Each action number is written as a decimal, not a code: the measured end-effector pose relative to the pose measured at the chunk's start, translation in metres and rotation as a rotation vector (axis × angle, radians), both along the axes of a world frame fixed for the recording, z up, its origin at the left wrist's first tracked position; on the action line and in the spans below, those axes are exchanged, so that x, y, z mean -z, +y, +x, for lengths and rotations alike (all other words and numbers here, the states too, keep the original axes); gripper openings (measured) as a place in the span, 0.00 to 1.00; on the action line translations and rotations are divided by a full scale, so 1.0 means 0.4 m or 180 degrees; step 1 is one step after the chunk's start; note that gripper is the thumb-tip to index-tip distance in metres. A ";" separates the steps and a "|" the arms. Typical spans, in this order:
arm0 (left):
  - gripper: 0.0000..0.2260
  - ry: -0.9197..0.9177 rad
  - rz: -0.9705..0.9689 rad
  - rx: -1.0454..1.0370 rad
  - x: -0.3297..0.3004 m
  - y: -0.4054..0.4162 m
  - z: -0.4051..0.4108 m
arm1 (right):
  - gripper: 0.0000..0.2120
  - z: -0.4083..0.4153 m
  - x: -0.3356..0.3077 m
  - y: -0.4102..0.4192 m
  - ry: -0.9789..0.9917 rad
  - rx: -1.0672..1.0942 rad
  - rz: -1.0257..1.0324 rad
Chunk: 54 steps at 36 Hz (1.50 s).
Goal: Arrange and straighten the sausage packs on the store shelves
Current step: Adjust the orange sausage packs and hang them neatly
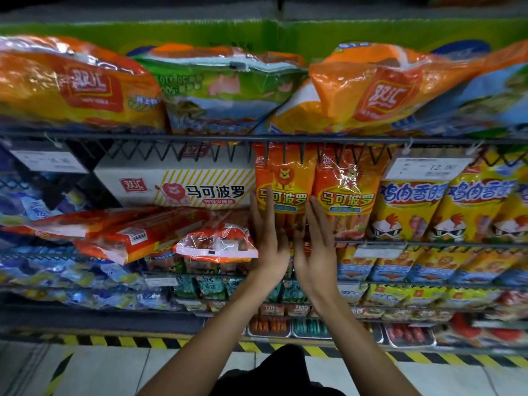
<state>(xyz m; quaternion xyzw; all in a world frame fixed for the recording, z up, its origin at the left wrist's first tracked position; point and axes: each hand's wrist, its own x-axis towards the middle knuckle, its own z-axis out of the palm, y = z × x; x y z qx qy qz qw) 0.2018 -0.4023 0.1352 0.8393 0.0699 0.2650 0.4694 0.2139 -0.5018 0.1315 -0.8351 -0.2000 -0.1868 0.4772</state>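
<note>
Left hand (pixel 267 238) and right hand (pixel 315 241), fingers straight and together, flank the lower part of an upright orange plastic sausage pack (pixel 281 187) standing on the black wire shelf (pixel 400 243), beside a matching pack (pixel 347 190).

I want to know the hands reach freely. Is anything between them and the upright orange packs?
Nothing visible. The left hand and right hand lie flat, straight-fingered, against the left orange pack; the white carton sits beside it, not in front.

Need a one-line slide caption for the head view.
Both hands press flat against upright orange sausage packs.
</note>
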 end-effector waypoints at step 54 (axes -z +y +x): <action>0.20 0.1318 -0.0508 -0.0375 0.084 0.237 -0.297 | 0.32 -0.146 -0.033 0.098 0.1198 -0.0765 0.0084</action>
